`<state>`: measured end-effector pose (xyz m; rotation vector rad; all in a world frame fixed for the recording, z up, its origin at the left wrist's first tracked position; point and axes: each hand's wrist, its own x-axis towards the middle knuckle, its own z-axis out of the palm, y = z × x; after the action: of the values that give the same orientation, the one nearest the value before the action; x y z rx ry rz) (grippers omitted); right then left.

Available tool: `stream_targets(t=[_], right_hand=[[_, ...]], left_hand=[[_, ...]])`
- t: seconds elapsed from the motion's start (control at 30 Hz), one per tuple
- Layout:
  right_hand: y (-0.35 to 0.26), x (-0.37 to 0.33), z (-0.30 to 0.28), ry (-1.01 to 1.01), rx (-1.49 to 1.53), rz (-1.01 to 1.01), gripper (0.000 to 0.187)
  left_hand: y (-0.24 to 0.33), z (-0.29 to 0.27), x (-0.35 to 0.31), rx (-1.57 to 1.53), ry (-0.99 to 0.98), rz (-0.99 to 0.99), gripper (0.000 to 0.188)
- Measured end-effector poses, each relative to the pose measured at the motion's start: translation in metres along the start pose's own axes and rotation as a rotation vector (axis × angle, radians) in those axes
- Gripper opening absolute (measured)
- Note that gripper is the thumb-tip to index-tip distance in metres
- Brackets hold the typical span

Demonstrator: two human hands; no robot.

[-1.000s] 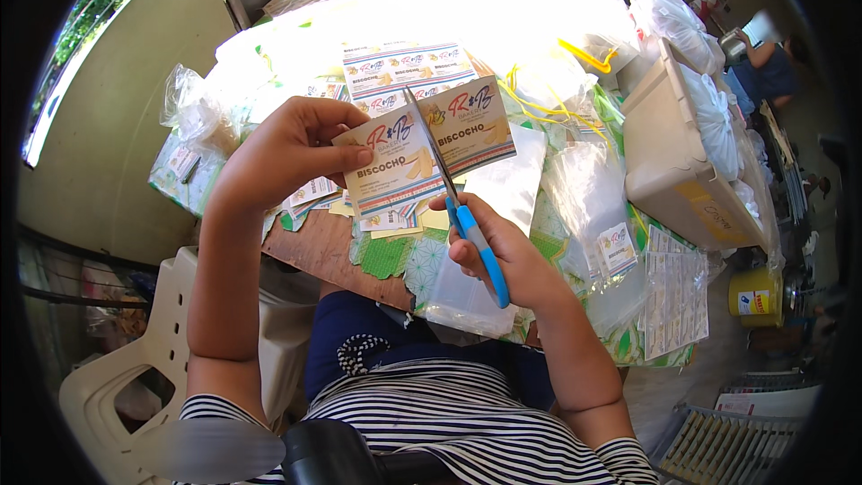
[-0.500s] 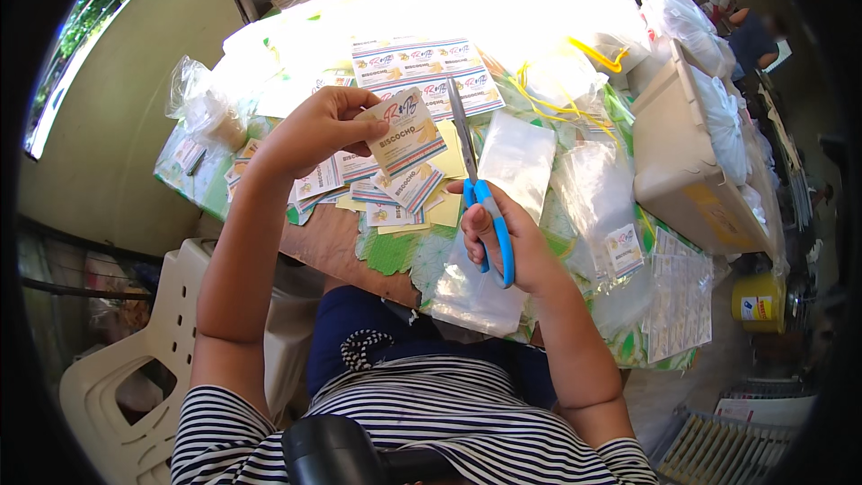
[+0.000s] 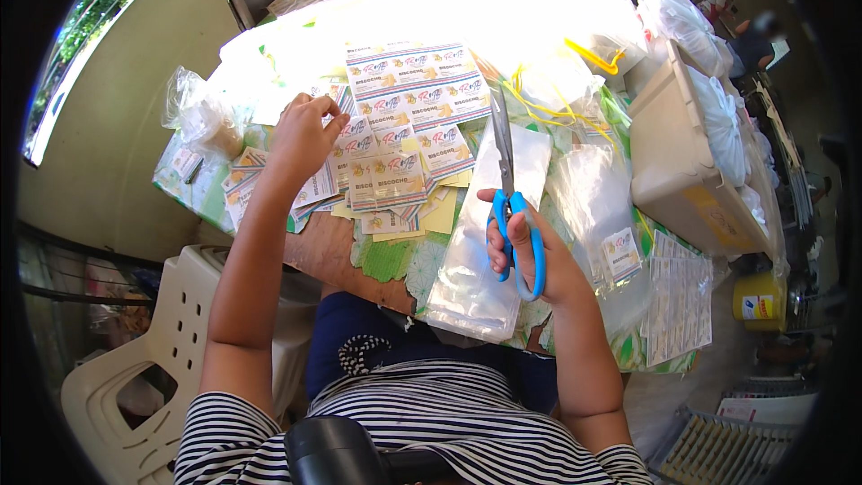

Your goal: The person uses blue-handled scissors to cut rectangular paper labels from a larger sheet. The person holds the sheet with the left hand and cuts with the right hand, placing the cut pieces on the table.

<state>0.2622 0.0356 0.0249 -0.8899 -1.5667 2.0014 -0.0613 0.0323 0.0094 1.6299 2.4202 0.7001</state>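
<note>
My right hand [image 3: 530, 247] is closed around the blue handles of a pair of scissors [image 3: 504, 153]; the blades point away from me and look nearly shut. My left hand [image 3: 307, 139] is over the left side of a pile of cut labels [image 3: 355, 145]. Its fingers are bent, with the thumb apart, and no label shows in it. One loose label [image 3: 400, 180] rests on top of the pile's near side. Beyond the pile lies an uncut sheet of printed labels [image 3: 417, 81]. Clear plastic bags [image 3: 476, 269] lie flat beneath the scissors.
On the right stands a beige crate [image 3: 678, 139] with filled plastic bags. Yellow straps [image 3: 561, 106] and more label sheets [image 3: 678, 301] lie on the table. A bagged cup [image 3: 211, 121] stands at the left. A beige plastic chair [image 3: 148, 341] is beside me; people are in the background.
My left hand has let go of a label, which now lies on the pile, and has moved left. My right hand with the scissors has shifted slightly right and nearer to me.
</note>
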Motion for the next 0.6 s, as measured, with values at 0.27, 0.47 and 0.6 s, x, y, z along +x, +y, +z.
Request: stream_targets(t=[0.27,0.47,0.6], right_hand=[[0.005,-0.022,-0.016,0.1,0.06,-0.027,0.081],[0.01,-0.033,-0.02,0.13,0.068,-0.057,0.076],[0.014,-0.039,-0.02,0.134,0.111,-0.039,0.067]], left_hand=[[-0.02,0.003,-0.017,0.079,-0.224,0.003,0.048],[-0.029,0.008,-0.004,-0.362,-0.206,-0.132,0.052],[-0.024,0.006,0.002,-0.404,-0.287,-0.144,0.046]])
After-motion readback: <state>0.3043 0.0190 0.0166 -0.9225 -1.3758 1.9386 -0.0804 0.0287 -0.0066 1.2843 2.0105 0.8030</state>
